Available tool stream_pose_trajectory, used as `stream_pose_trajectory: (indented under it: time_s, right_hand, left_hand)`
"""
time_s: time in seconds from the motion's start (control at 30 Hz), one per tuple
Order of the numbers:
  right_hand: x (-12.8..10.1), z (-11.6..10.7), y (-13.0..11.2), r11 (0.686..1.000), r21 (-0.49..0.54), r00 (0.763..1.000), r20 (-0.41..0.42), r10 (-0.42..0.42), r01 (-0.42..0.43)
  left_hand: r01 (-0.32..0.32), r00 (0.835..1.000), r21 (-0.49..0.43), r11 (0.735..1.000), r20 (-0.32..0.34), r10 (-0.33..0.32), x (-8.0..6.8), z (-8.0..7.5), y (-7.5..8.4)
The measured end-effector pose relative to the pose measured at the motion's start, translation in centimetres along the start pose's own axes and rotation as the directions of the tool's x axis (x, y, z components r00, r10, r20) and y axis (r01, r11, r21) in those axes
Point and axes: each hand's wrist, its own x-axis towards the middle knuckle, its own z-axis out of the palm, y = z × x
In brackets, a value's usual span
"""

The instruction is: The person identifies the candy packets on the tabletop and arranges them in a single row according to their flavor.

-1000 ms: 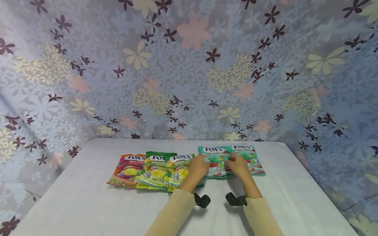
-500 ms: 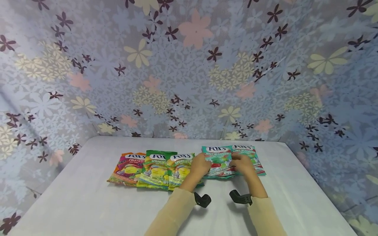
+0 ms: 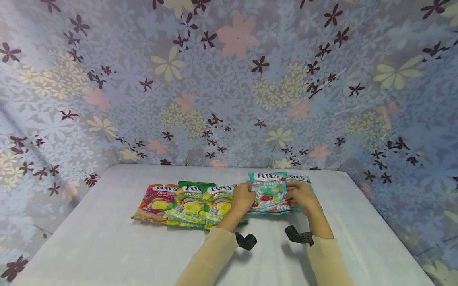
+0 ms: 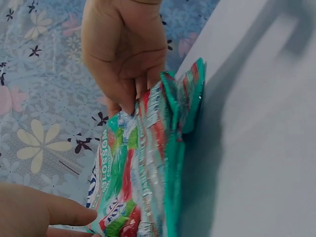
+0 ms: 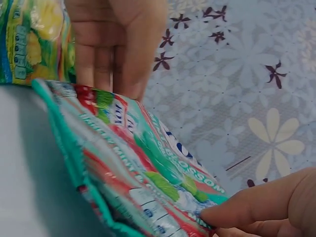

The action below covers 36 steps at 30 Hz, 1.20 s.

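Both hands hold a teal Fox's Mint Blossom bag point(image 3: 269, 191) by its sides, tilted up off the white table point(image 3: 107, 246). My left hand point(image 3: 247, 195) pinches its left edge and my right hand point(image 3: 296, 196) grips its right edge. A second mint bag point(image 3: 302, 178) lies underneath, mostly hidden. In the left wrist view the mint bag point(image 4: 148, 168) is seen edge-on, with the right hand's fingers point(image 4: 129, 94) on its far end. In the right wrist view the left hand point(image 5: 116, 44) meets the mint bag point(image 5: 143, 168) at its far edge.
Left of the hands lies a row of overlapping bags: an orange Fruits bag point(image 3: 156, 201), a green Spring Tea bag point(image 3: 187, 203) and another Spring Tea bag point(image 3: 219, 201). Flowered cloth point(image 3: 229, 79) walls the table at back and sides.
Both hands moved right with the left mint bag, lifting it and sliding it over the right mint bag, which is now mostly covered.
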Motion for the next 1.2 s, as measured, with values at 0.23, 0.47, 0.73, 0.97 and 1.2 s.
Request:
stream_pose_trajectory:
  time_s: [0.23,0.47,0.73,0.97,1.2]
  right_hand:
    - [0.0,-0.5,-1.0,1.0,0.015,0.998,0.059,0.018,-0.019]
    - [0.5,-1.0,-2.3,1.0,-0.016,0.992,0.124,0.01,-0.008]
    - [-0.4,-0.1,-2.2,0.999,-0.002,0.981,0.189,0.047,-0.048]
    - [-1.0,-0.1,-2.9,0.998,0.05,0.967,0.255,0.026,-0.04]
    - [-1.4,0.0,-2.6,0.996,0.085,0.949,0.316,-0.019,-0.009]
  left_hand:
    - [0.061,0.998,-0.046,0.997,0.003,-0.061,-0.1,-0.9,0.0]
    - [0.032,0.999,-0.051,0.998,0.01,-0.032,0.3,-2.3,0.9]
    - [0.046,0.999,-0.032,0.998,0.03,-0.045,-1.5,-3.5,-0.2]
    - [0.007,1.0,-0.08,0.997,0.024,-0.006,-2.2,-4.6,-0.4]
    - [0.022,1.0,-0.12,0.992,0.017,-0.02,-3.2,-5.2,-0.5]
